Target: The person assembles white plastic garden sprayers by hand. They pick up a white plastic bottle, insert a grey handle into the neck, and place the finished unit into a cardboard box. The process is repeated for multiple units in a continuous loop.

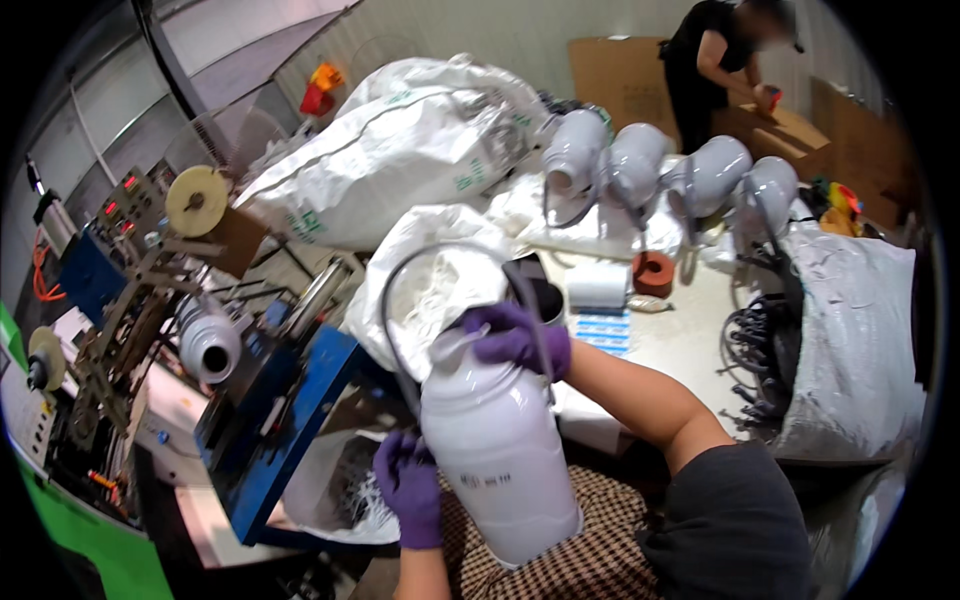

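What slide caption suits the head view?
Right grip at the top of a pale jug, left grip beside it; four similar jugs farther off.

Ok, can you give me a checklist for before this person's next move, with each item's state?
1. Right hand on the grey jug's top: ok.
2. Left hand supporting the jug: cannot tell; it is beside the body, contact unclear.
3. Carrying handle raised: ok, it arches over the top.
4. Base supported: cannot tell; it shows against checked cloth.
5. Table free of loose items: not ok; a white roll and brown roll are on it.
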`<action>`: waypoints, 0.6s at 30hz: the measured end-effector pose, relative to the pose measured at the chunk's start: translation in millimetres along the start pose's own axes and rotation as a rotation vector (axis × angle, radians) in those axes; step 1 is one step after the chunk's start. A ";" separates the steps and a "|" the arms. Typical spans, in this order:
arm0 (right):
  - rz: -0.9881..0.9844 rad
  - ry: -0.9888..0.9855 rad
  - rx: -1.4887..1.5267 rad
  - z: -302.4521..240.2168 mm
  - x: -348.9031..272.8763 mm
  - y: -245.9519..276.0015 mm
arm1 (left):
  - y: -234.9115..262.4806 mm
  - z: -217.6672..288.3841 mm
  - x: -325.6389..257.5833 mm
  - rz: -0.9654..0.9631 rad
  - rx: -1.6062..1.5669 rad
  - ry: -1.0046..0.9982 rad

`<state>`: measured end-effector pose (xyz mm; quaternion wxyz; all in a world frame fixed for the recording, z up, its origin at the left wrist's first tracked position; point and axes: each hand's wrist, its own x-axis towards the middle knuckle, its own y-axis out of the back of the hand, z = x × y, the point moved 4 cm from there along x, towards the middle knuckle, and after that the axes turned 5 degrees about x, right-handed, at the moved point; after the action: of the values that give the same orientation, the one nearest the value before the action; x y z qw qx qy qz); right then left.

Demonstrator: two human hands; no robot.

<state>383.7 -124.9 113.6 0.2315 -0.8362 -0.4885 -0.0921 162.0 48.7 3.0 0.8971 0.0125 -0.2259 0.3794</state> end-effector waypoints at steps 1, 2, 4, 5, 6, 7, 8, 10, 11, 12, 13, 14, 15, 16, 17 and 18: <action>0.040 0.029 -0.077 -10.3 -5.8 44.3 | 8.1 0.7 -14.9 0.038 -0.109 -0.026; 0.151 0.089 0.250 -16.4 -25.2 95.2 | 21.2 3.5 -23.7 0.032 0.207 -0.146; 0.262 0.441 0.415 -48.3 -46.4 156.3 | 72.9 -9.0 -39.6 0.108 0.602 -0.241; -0.046 0.547 0.420 -78.3 -65.4 187.0 | 91.1 -23.9 -46.7 0.140 0.642 -0.201; 0.210 0.609 0.528 -93.3 -64.6 200.1 | 111.5 -31.4 -55.5 0.191 0.589 -0.112; 0.485 0.667 0.598 -109.0 -69.5 212.3 | 123.9 -37.7 -62.3 0.230 0.533 -0.026; 0.681 0.589 0.706 -114.6 -72.0 216.6 | 131.7 -43.5 -70.0 0.290 0.454 0.091; 0.847 0.493 0.831 -125.6 -77.9 248.6 | 135.1 -71.2 -82.5 0.224 0.316 0.204; 0.809 0.465 0.865 -126.9 -69.0 274.5 | 136.3 -85.5 -89.9 0.197 0.257 0.263; 0.885 0.504 0.861 -133.0 -62.3 286.3 | 133.0 -97.8 -99.3 0.181 0.262 0.282; 0.917 0.544 0.643 -133.9 -55.9 316.4 | 133.6 -109.9 -105.1 0.133 0.336 0.259; 0.960 0.576 0.428 -131.8 -46.7 347.8 | 129.5 -105.3 -111.2 0.106 0.488 0.183; 1.057 0.481 0.851 -120.2 -27.8 364.2 | 124.5 -97.2 -115.7 0.087 0.652 0.121; 1.015 0.520 0.037 -138.8 -47.2 403.4 | 114.1 -99.9 -111.9 0.127 0.412 0.207; 0.978 0.542 -0.108 -137.9 -48.1 412.8 | 116.8 -98.2 -113.6 0.126 0.343 0.212; 0.908 0.536 -0.123 -130.0 -37.8 408.1 | 124.0 -95.1 -118.5 0.237 0.200 0.295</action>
<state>724.8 -385.8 91.9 0.3155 -0.9227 0.0054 -0.2216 42.3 75.4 -150.1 0.8639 0.0189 -0.0532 0.5006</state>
